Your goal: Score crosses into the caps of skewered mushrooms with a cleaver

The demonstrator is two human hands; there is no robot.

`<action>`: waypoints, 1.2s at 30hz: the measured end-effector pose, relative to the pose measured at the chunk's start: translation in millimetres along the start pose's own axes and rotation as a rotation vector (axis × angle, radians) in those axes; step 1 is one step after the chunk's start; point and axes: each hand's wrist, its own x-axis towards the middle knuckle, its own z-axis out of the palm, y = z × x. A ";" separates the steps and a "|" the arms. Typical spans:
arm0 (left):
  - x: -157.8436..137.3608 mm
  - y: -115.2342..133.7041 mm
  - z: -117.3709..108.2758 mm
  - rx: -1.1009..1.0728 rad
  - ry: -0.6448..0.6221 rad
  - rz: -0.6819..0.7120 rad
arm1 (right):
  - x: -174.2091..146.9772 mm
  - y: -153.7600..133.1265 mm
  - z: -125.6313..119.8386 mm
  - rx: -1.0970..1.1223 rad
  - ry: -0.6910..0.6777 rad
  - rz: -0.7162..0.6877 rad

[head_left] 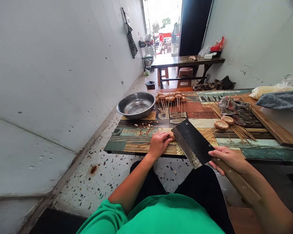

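Note:
My right hand (228, 159) is closed round the wooden handle of a cleaver (194, 141). Its wide dark blade slants over the table's front edge, the far corner close to my left hand. With bent fingers my left hand (159, 143) grips a brown mushroom (172, 136), mostly hidden by the fingers, on the tabletop. A thin skewer (144, 143) lies just left of that hand. To the right, two mushroom caps (221, 124) sit beside a spread of wooden skewers (241, 132). Several skewered mushrooms (171, 98) lie in a row at the back.
A steel basin (136, 105) stands at the table's left end, small brown and pale scraps (145, 128) in front of it. On the right are a crumpled cloth (230, 105), a wooden board (271, 122) and a bag (268, 91). Another table (178, 60) stands near the doorway.

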 end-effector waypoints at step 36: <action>31.9 38.6 -4.9 0.362 -0.070 -0.066 | -39.9 14.0 -3.9 0.045 0.314 -0.014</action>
